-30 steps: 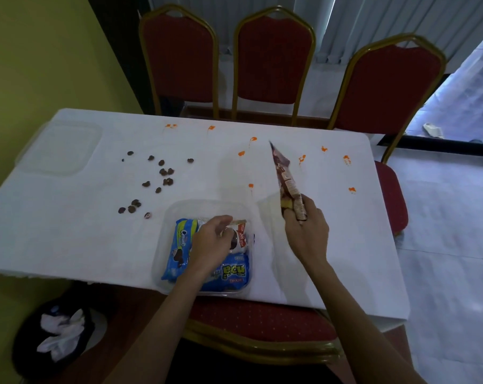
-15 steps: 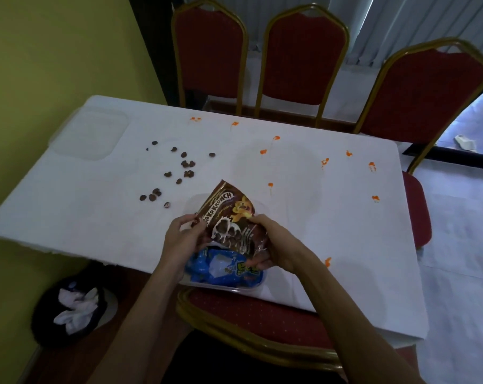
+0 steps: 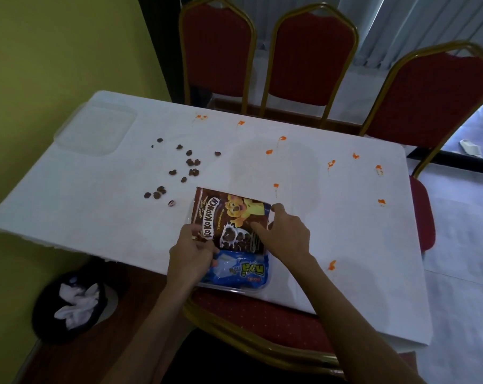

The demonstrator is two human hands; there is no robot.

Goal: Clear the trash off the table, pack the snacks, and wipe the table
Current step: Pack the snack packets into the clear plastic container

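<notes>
Change against a second ago: then, pinches the brown foil cereal packet (image 3: 229, 217) edge-on and upright in the right hand (image 3: 287, 234) over the bare cloth. Half a second ago, tilts it between both hands. Now lays it flat, face up, on top of the blue snack packets (image 3: 240, 270) inside the clear rectangular plastic container (image 3: 232, 291) at the near table edge, lower centre of the frame.

Grips the packet's lower-left corner with the left hand (image 3: 190, 253), fingers curled in a pinch. Rests the right hand on the packet's right edge, thumb and forefinger spread and fairly straight, apparently pressing down, not gripping.

Judgement: snack packing nearly done. Remaining: seat the packet fully, fit the clear plastic lid (image 3: 96, 131), lying well apart at upper left of the frame. Trash and wiping not yet done.

White-covered tabletop (image 3: 345, 245):
- scattered brown cereal pieces (image 3: 190, 162) left of centre, between lid and container;
- small orange smears (image 3: 269, 151) dotted across centre and right side, one near the front edge beside the right forearm.

Room:
- three red padded chairs with gold frames (image 3: 312, 51) along the far side, top of frame;
- another red seat (image 3: 262, 314) tucked under the near edge;
- yellow-green wall (image 3: 54, 51) at left;
- black round bin holding crumpled white tissue (image 3: 68, 306) on the floor, lower left;
- pale tiled floor at right.
</notes>
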